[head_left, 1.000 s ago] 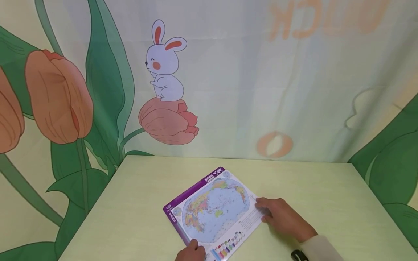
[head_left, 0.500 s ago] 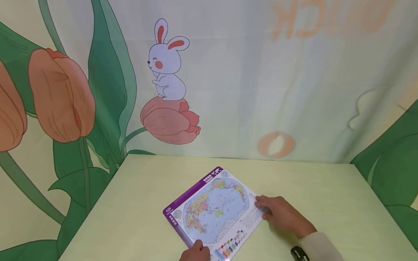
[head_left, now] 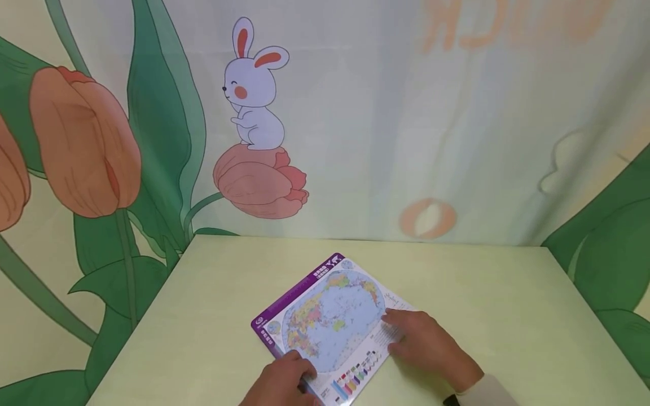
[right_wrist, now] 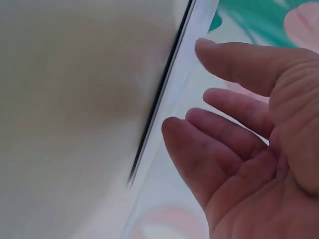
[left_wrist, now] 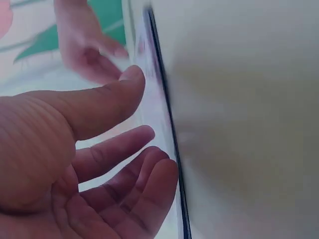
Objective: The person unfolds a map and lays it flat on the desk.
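A world map sheet (head_left: 335, 324) with a purple border lies flat and turned at an angle on the pale table, its coloured land areas facing up. At its near left edge is my left hand (head_left: 281, 380), partly cut off by the frame. Over its right side hovers or rests my right hand (head_left: 429, 349); contact is unclear. In the left wrist view the left hand (left_wrist: 94, 154) has thumb and fingers apart beside the map's thin edge (left_wrist: 168, 107). The right wrist view has the right hand (right_wrist: 249, 124) likewise spread, nothing between its fingers, near the map's edge (right_wrist: 162, 97).
The pale yellow-green table (head_left: 213, 316) extends around the map on both sides. Behind it hangs a cloth backdrop (head_left: 355, 141) printed with tulips, leaves and a white rabbit. A dark band and a light sleeve (head_left: 487, 392) are at the right wrist.
My left hand has come further into view and loosened from the near edge of the map. The right hand has shifted left, over the sheet, off its corner. The map stays nearly in place.
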`<state>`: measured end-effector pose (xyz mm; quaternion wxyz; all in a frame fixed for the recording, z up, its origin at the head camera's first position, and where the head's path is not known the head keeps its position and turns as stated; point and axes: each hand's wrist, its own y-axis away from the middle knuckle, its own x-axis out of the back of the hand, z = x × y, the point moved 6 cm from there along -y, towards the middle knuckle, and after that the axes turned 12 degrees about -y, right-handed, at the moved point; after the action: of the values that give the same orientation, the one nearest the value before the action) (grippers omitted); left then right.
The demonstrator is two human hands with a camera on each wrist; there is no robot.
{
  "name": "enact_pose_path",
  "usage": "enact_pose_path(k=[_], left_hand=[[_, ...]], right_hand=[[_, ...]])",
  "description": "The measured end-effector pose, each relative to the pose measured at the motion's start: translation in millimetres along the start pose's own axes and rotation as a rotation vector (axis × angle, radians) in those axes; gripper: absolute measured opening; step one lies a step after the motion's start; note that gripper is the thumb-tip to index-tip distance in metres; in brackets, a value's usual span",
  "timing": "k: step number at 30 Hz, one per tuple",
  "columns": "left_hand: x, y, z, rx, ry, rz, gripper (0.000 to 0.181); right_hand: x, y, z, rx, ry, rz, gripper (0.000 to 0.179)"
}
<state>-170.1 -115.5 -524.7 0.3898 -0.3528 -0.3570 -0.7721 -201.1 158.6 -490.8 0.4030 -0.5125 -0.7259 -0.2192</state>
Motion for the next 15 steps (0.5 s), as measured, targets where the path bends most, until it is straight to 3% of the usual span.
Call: enact_pose_path(k=[5, 10, 15], left_hand=[[30.3, -1.4, -16.9, 0.047, -0.002, 0.098, 0.039], [54.2, -7.5, -43.4, 0.052, -0.018, 0.196, 0.040], [69.7, -19.2, -69.8, 0.077, 0.009, 0.235, 0.041]], right_hand=[[-17, 10.1, -31, -0.077, -0.055, -0.041, 0.057], [-37, 20.1, -58, -0.159, -0.139, -0.142, 0.063], [-60, 20.9, -78, -0.153, -0.118, -0.246, 0.070]])
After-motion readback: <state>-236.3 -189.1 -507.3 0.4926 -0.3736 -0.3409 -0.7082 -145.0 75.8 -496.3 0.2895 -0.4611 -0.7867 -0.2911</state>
